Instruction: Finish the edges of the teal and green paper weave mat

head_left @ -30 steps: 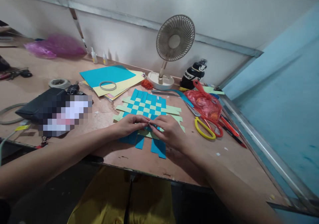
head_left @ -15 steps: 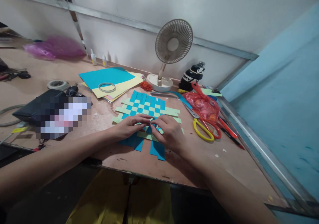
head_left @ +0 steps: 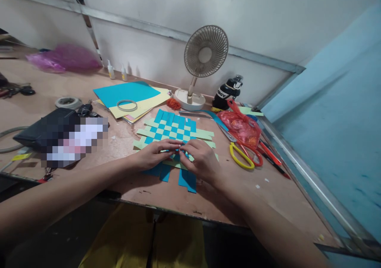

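Note:
A woven mat of cyan and pale green paper strips (head_left: 172, 128) lies on the wooden table top (head_left: 125, 188), its loose strip ends sticking out on all sides. My left hand (head_left: 156, 155) and my right hand (head_left: 202, 160) rest on the mat's near part. Their fingertips meet at about its middle and pinch the strips there. The hands hide the woven part beneath them, so the exact strip held is hard to tell.
Beyond the mat lie stacked cyan and yellow paper sheets (head_left: 127, 95) with a tape ring on top. To the right are yellow-handled scissors (head_left: 241, 159), a red plastic bag (head_left: 239, 127) and a small fan (head_left: 204, 55). A blurred black pouch (head_left: 53, 133) sits left.
My fingertips stay together on the mat and shift slightly among the strips. The whole scene has drifted a little in view as my head moved.

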`<state>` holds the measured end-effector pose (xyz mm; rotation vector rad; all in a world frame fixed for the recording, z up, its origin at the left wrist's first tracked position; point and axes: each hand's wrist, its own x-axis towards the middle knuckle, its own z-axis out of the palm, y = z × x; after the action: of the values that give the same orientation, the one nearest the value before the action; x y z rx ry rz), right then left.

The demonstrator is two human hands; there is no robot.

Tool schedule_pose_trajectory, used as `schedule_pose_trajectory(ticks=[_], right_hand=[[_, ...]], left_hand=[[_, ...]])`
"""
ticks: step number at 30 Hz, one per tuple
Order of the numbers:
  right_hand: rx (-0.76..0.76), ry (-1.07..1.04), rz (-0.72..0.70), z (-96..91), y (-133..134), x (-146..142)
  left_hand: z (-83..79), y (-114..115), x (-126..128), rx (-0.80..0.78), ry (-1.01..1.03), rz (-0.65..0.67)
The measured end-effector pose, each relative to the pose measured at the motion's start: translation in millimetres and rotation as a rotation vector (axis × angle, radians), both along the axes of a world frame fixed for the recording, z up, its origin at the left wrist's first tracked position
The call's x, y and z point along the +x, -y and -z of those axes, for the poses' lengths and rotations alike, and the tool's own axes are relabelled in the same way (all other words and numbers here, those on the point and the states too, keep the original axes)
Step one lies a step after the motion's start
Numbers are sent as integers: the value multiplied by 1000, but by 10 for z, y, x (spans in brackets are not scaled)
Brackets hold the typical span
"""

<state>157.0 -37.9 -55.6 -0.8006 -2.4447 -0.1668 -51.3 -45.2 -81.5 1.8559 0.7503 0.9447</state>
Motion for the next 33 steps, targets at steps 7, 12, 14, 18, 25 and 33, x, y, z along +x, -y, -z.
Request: schedule_pose_trajectory(ticks=[7, 12, 14, 18, 25, 33], right_hand=[[-1, 15, -9, 8, -12, 5], [-7, 23, -7, -10, -7, 5], [-7, 22, -4, -13, -4, 2], [9, 15, -6, -3, -5, -1], [18, 29, 4, 11, -10, 0], [19, 37, 26, 16, 14, -23]], left_hand=[[7, 10, 9, 5, -19, -2], [4, 18, 19, 21, -30, 1], [4, 17, 24, 27, -28, 1], [-7, 16, 27, 53, -50, 21], [-18, 19, 27, 91, -77, 49], [-12, 20, 38, 130, -103, 59]])
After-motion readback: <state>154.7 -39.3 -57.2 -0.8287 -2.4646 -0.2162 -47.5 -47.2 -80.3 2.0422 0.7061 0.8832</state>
